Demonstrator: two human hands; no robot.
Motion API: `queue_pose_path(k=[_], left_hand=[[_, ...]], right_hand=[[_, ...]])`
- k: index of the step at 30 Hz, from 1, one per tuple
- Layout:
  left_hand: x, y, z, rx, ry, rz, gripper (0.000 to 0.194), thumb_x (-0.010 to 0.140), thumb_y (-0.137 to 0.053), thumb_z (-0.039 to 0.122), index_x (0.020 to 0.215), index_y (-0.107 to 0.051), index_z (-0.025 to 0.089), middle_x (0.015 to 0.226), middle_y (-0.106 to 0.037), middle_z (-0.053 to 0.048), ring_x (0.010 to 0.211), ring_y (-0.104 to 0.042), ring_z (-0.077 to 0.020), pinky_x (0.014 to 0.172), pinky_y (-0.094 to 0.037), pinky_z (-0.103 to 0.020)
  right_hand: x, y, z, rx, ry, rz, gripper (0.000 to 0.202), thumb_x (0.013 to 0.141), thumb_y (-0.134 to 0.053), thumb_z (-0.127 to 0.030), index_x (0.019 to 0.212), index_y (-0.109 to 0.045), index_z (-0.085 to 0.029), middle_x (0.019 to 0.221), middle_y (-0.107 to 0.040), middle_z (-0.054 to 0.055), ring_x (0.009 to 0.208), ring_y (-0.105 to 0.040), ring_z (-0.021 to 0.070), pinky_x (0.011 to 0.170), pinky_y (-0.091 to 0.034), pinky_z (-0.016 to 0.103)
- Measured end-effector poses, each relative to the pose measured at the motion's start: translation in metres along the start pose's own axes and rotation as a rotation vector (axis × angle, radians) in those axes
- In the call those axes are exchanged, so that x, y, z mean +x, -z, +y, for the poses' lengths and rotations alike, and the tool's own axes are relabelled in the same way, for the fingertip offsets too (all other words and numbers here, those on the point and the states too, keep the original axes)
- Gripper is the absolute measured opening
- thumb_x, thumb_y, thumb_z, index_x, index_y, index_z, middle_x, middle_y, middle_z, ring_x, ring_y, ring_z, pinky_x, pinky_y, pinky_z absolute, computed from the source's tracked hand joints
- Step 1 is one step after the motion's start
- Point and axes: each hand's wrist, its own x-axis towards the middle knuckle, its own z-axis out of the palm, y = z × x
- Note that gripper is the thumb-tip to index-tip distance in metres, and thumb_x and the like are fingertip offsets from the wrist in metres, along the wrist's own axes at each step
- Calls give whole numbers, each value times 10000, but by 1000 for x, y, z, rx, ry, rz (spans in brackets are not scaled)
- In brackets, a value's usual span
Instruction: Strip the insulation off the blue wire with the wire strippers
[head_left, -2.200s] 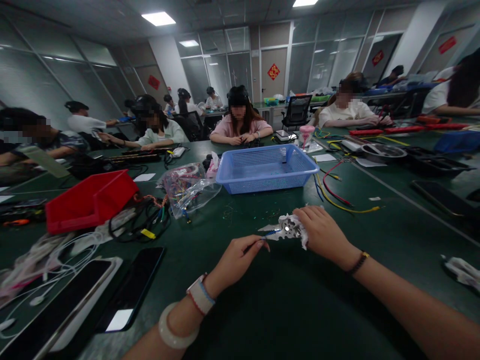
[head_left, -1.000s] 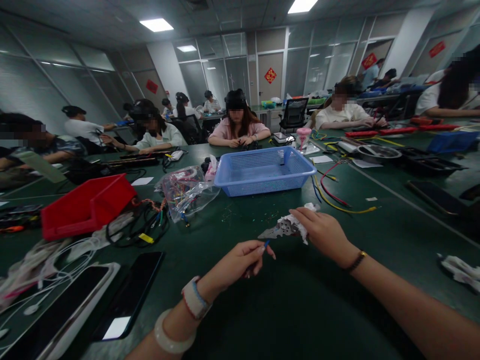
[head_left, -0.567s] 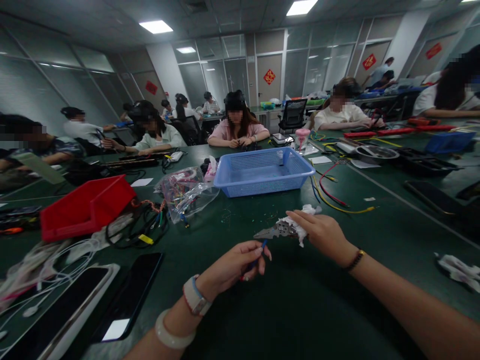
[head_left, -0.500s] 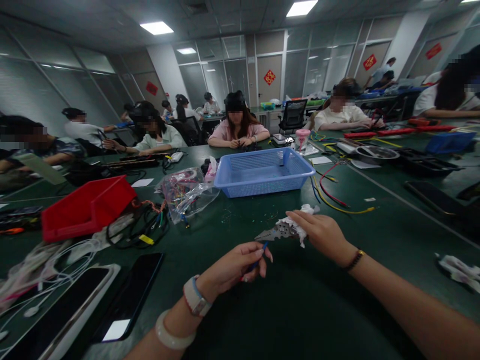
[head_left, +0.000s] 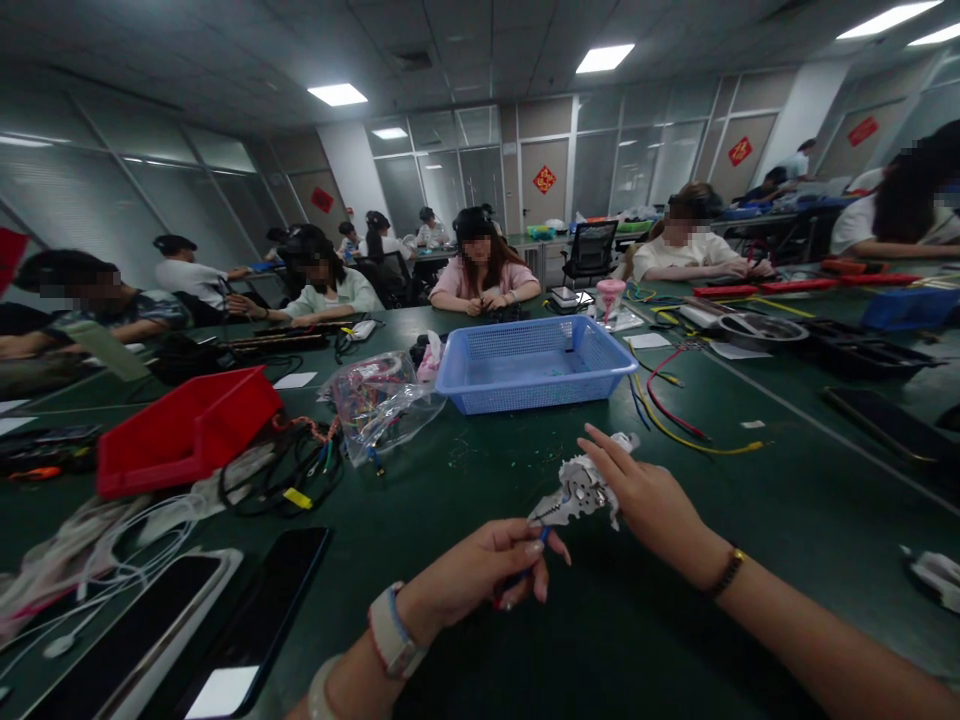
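Wire and stripper meet over the green counter (head_left: 442, 510) in my two hands.
From my remote seat, I see a small dark piece in the blue basket (head_left: 536, 400) and coloured wires inside the clear bag (head_left: 375, 400), right of the red bin (head_left: 184, 430); my left hand (head_left: 487, 572) pinches the blue wire (head_left: 544, 536) between thumb and fingers, while my right hand (head_left: 656, 508) closes loosely around the white-wrapped wire stripper (head_left: 579, 494), its nose just beside the wire's end, contact unclear.
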Motion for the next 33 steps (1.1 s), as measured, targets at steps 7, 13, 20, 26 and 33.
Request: queue_pose_path(k=[7,13,20,26,33], left_hand=[[1,0,0,31,-27,38,305,889,-586,370,1070,-632,129,746,-618,-8,441,-426,-25,398,-250,-171],[0,0,0,14,-41,26,267,908,-563,336,1052,-642,125,724,-624,-10,426,-425,-24,394,-258,-169],[2,1,-3,13,-45,54,273,911,-557,340,1060,-643,128,705,-619,-3,408,-409,-19,379,-245,-162],[2,0,-3,15,-26,53,283,895,-580,348,1061,-647,129,711,-627,-5,411,-430,-22,381,-272,-160],[1,1,-3,7,0,12,314,862,-619,380,1063,-657,141,753,-642,-16,456,-533,-42,362,-294,-143]], right_hand=[[-4,-6,2,62,-7,13,705,705,-407,50,1387,-357,-122,1331,-548,157,705,-672,155,600,-565,291],[-5,-6,6,84,-26,58,494,716,-440,12,1186,-508,-122,1275,-568,166,678,-666,163,576,-556,281],[-5,-8,9,181,-82,71,392,746,-429,0,1085,-539,-160,1078,-649,108,684,-664,163,603,-542,269],[-5,-9,9,164,-38,87,503,755,-462,-24,1238,-502,-157,1172,-624,124,754,-680,180,668,-560,298],[-5,-11,6,122,56,33,558,766,-457,-10,1309,-459,-137,1252,-598,132,701,-672,163,627,-567,294]])
